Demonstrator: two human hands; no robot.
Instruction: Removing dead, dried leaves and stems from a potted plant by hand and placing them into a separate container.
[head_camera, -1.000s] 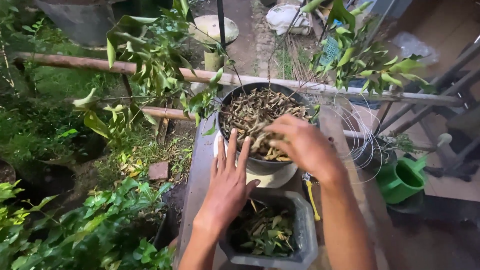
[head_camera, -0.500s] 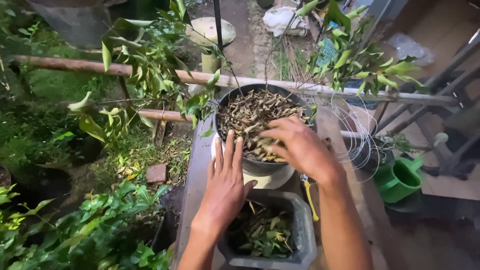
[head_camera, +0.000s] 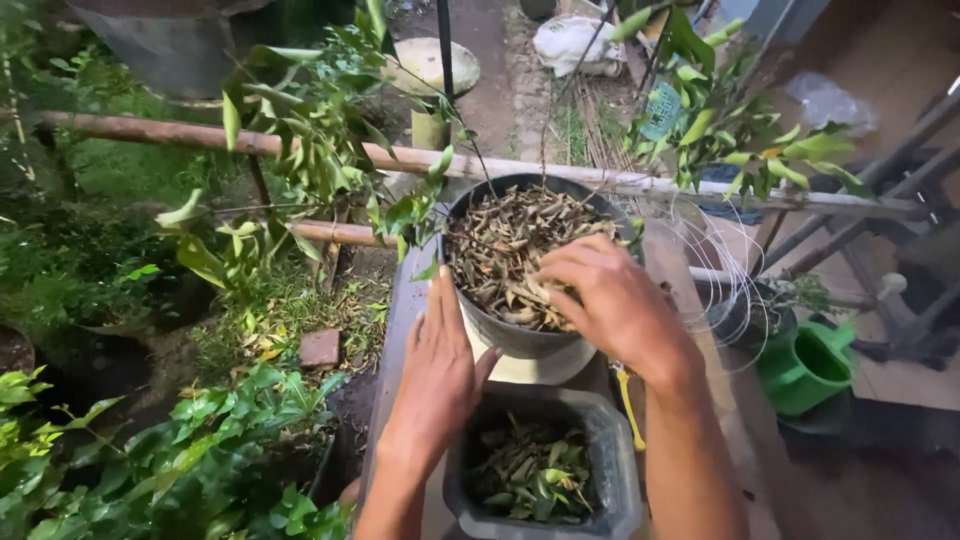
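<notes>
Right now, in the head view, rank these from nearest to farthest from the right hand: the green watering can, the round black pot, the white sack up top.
1. Round black pot: the right hand rests on its dry leaves.
2. Green watering can: low on the right.
3. White sack: far off, at the top.

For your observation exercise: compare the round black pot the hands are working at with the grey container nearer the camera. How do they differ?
The round black pot is circular and dark; the grey container is angular and paler. The pot is heaped with dry brown leaves; the container holds a shallower layer of mixed green and brown leaves. The left hand rests against the pot and the right hand is on its leaves; neither touches the container. Both sit on the same ledge.
</notes>
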